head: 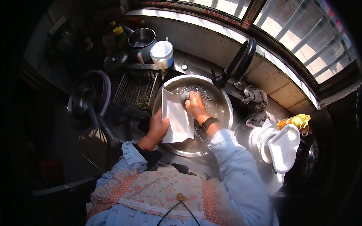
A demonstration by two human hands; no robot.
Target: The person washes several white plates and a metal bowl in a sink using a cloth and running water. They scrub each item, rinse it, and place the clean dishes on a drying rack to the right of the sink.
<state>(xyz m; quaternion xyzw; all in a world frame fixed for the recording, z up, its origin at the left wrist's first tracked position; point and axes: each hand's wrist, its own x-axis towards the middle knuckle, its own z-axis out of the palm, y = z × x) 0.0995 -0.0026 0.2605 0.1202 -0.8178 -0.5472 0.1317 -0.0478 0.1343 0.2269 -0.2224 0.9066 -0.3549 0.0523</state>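
My left hand (159,126) grips the left edge of a white rectangular dish (177,121), its thumb over the near side. The dish is tilted above a round metal basin (229,113) of water. In my right hand (195,105) is a grey scouring pad (185,97), held at the dish's upper right edge. The fingers cover part of the pad. Below my right wrist, some metal utensils (201,135) lie partly hidden in the basin.
A black faucet (243,60) rises behind the basin. White dishes (284,148) are stacked at right, near a crumpled grey cloth (255,99). To the left are a wire dish rack (133,87) and nested basins (109,90). A lidded white container (161,52) and a saucepan (142,38) stand behind.
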